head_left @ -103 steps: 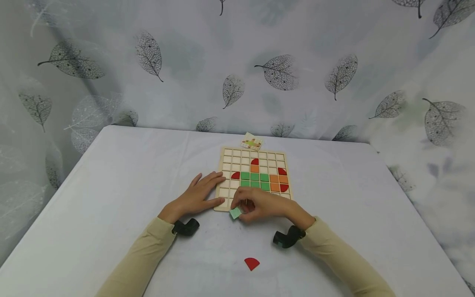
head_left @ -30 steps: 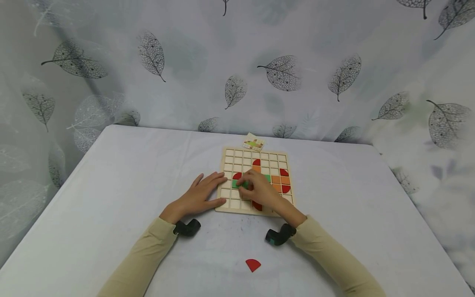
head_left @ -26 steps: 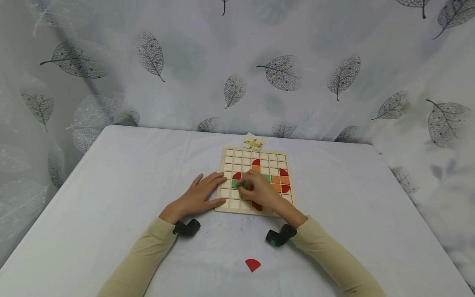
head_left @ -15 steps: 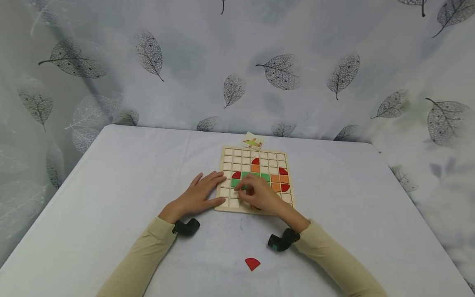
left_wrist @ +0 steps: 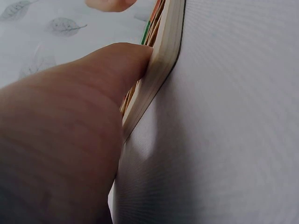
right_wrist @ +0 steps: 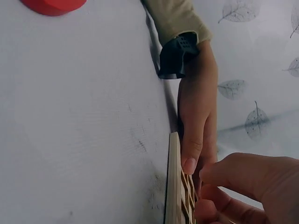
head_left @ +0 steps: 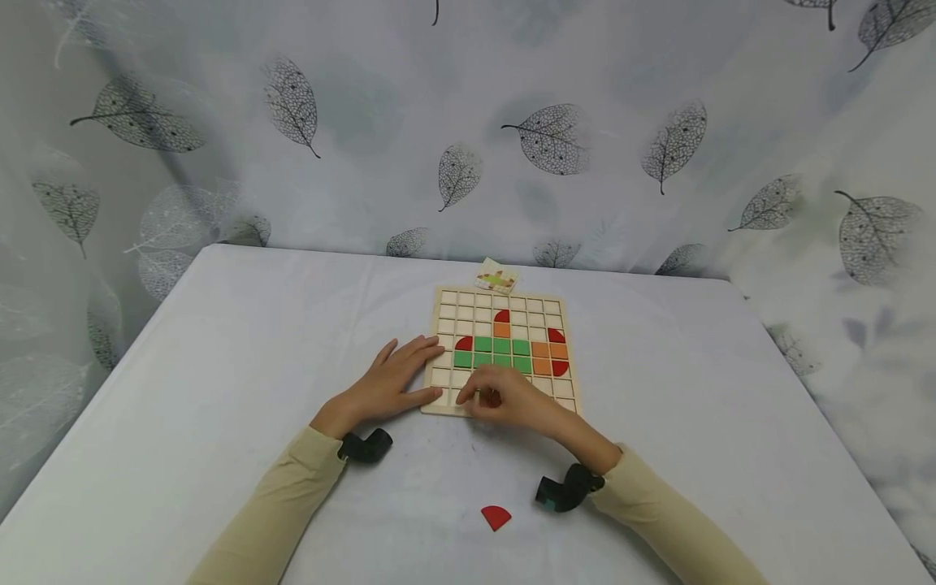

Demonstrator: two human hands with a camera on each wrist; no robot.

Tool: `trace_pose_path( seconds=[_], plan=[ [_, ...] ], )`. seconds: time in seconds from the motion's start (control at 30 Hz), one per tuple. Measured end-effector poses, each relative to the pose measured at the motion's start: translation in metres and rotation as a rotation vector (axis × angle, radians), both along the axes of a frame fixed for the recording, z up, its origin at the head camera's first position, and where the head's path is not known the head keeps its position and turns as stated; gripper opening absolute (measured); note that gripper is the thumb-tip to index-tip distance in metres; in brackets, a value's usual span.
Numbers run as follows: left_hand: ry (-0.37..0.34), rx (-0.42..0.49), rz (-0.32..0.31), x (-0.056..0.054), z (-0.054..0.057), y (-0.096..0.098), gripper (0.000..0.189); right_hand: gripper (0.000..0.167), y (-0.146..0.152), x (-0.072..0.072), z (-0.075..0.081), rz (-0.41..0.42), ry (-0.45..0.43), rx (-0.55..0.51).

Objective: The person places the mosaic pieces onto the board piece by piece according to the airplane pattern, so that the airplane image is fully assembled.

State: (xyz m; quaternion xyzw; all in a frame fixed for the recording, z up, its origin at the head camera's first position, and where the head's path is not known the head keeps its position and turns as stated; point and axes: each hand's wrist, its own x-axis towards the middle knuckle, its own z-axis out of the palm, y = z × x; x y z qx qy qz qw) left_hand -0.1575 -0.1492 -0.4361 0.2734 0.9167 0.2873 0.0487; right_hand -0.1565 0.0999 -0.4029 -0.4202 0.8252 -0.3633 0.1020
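A wooden grid board point(head_left: 447, 312) lies on the table, with green square tiles point(head_left: 483, 344), orange square tiles point(head_left: 540, 350) and red quarter-circle tiles point(head_left: 501, 316) in its cells. My left hand point(head_left: 387, 382) rests on the board's left edge, fingers spread and thumb at the near corner; in the left wrist view the thumb point(left_wrist: 126, 60) touches the wooden rim. Over the board's near part hovers my right hand point(head_left: 504, 398), fingers loosely bent, covering some cells. No piece shows between its thumb and fingers in the right wrist view.
A loose red quarter-circle tile point(head_left: 496, 517) lies on the white tablecloth point(head_left: 292, 325) near the front. Behind the board is a small pattern card point(head_left: 496, 277). A leaf-print curtain point(head_left: 366, 114) hangs behind the table.
A green tile that my right hand held near the board's front now sits at the left end of the lower green row. That hand has since drawn back toward the near edge. My left hand stayed put.
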Motion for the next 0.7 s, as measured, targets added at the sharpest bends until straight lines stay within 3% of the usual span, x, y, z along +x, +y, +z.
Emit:
trace_pose_path(
  seconds=[0.2,0.5,0.7],
  plan=[
    [-0.003,-0.004,0.01,0.0,0.0,0.0,0.066,0.012,0.002,0.005,0.001,0.109,-0.068,0.009],
    [0.005,-0.015,0.015,0.0,-0.002,0.0,0.067,0.012,0.008,0.007,-0.003,0.365,-0.185,0.021],
    [0.005,-0.023,0.015,0.0,-0.002,0.0,0.067,0.011,0.013,0.011,-0.003,0.465,-0.224,0.072]
  ],
)
